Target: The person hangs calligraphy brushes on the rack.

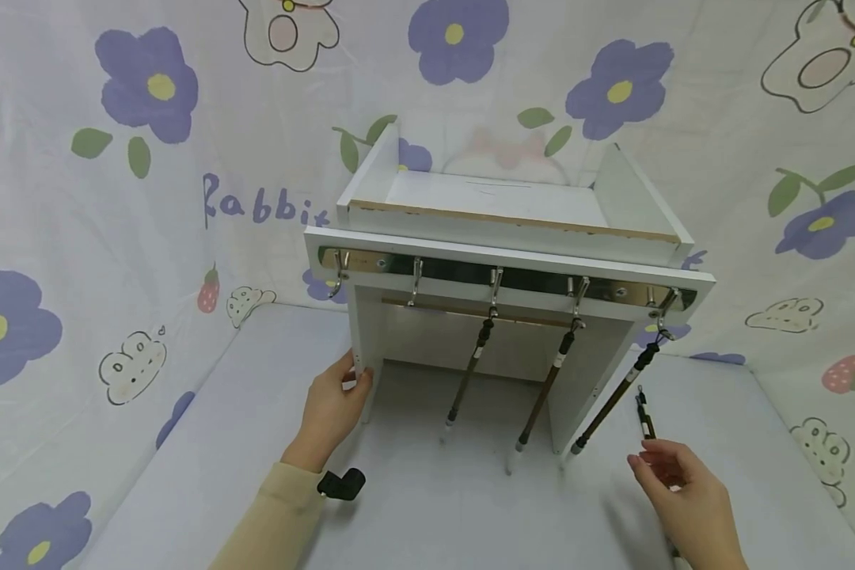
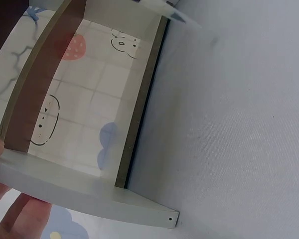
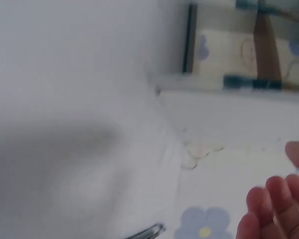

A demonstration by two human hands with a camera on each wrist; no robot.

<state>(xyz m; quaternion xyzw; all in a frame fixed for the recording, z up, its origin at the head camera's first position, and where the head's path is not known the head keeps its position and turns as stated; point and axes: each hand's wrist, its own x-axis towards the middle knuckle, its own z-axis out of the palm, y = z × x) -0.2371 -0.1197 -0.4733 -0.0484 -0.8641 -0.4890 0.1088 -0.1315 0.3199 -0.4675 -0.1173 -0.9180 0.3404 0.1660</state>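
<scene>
Left fingers (image 2: 32,219) gripping white shelf (image 1: 470,227), right fingers (image 3: 279,191) loosely parted, slim brown-and-black rods (image 1: 545,388) hanging

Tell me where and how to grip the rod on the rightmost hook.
Best, I'd judge, to pinch the rod near its dark upper end, coming from the right with the right hand. It hangs by a loop from the hook, its lower end unheld, so a high grip should limit swing; the neighbouring rod hangs on its left.
</scene>
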